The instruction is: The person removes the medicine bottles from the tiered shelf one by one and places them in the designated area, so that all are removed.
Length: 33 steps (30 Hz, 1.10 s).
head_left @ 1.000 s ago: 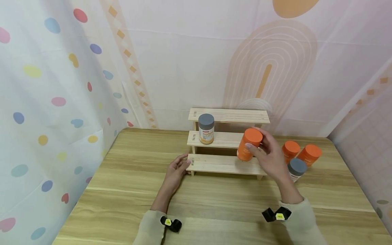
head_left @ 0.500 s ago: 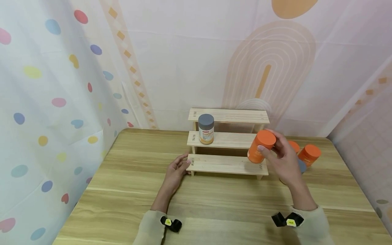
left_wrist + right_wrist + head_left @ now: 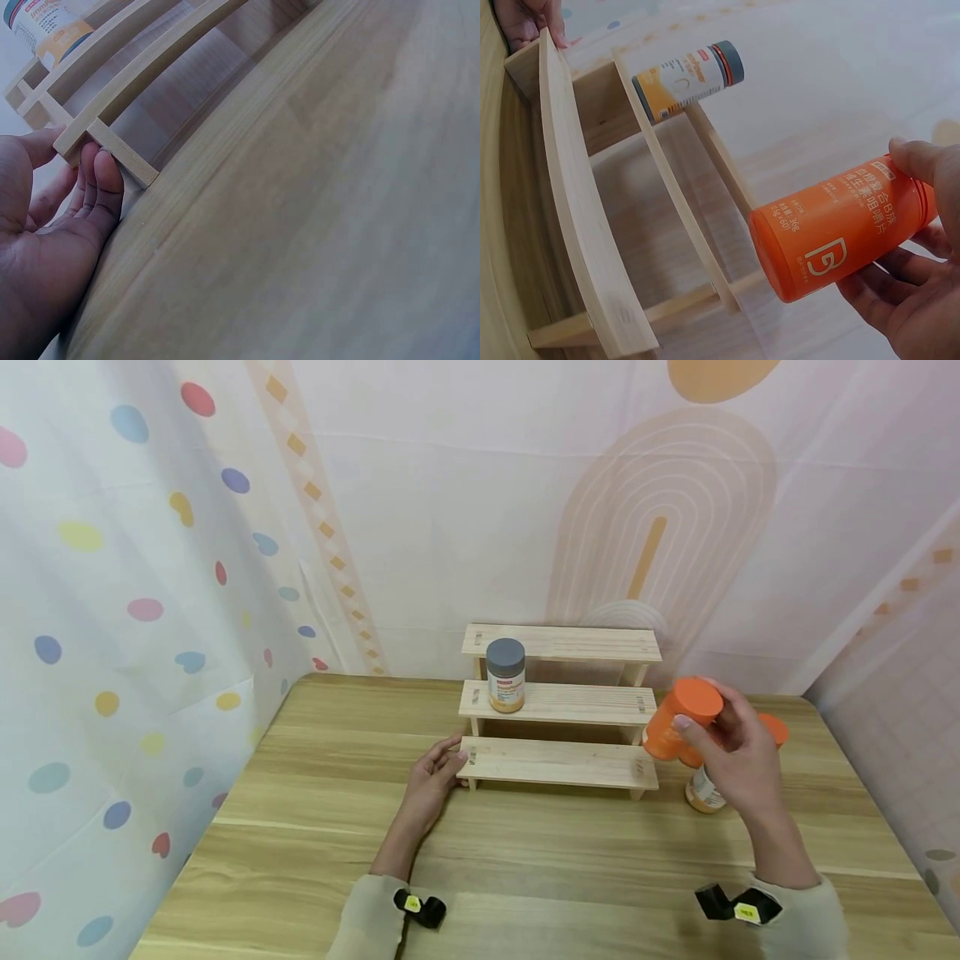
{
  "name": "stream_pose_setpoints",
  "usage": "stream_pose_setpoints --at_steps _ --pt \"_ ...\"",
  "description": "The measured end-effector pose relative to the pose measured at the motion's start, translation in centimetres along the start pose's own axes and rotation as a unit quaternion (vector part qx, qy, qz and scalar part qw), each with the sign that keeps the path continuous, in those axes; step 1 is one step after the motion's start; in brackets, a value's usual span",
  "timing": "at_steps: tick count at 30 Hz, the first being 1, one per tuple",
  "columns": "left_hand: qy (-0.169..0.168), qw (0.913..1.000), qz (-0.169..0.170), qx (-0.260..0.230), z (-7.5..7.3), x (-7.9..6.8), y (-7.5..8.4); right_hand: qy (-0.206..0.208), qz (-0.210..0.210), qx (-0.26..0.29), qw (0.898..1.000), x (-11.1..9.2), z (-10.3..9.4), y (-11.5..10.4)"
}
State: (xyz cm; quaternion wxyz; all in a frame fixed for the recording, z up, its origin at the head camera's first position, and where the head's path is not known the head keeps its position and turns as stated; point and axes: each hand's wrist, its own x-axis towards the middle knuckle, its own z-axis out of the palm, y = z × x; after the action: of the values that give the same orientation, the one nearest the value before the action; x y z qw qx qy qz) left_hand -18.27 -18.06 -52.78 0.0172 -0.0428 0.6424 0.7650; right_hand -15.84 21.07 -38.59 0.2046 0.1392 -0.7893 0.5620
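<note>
My right hand (image 3: 731, 752) grips an orange bottle (image 3: 678, 720) with an orange lid, tilted, in the air just right of the three-step wooden rack (image 3: 558, 764). The right wrist view shows the same orange bottle (image 3: 840, 236) held by its lid end, thumb on top. My left hand (image 3: 433, 774) rests on the table with its fingers (image 3: 101, 184) against the left end of the rack's lowest step. A grey-lidded bottle (image 3: 506, 676) with a yellow and white label stands on the middle step near its left end.
Behind my right hand are another orange-lidded bottle (image 3: 772, 728) and a yellow-labelled bottle (image 3: 701, 792) on the wooden table (image 3: 315, 827). Patterned fabric walls close in the table at the back and both sides.
My right hand has carried the orange bottle to the right, from in front of the rack's lower steps to beyond its right end. The left hand has stayed put.
</note>
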Motion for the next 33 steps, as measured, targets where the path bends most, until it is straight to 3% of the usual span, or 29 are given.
stream_pose_setpoints --at_steps 10,23,33 --pt "0.002 1.0000 -0.003 -0.003 -0.1 0.0 0.0 0.016 0.033 -0.044 0.998 -0.6 -1.9 0.6" --pt "-0.003 1.0000 -0.001 -0.004 0.1 0.0 0.0 0.045 0.078 -0.056 0.994 -1.2 -4.0 1.3" --pt "-0.001 1.0000 -0.003 0.000 0.0 -0.1 0.1 0.085 0.054 -0.012 0.995 -1.4 -5.0 1.8"
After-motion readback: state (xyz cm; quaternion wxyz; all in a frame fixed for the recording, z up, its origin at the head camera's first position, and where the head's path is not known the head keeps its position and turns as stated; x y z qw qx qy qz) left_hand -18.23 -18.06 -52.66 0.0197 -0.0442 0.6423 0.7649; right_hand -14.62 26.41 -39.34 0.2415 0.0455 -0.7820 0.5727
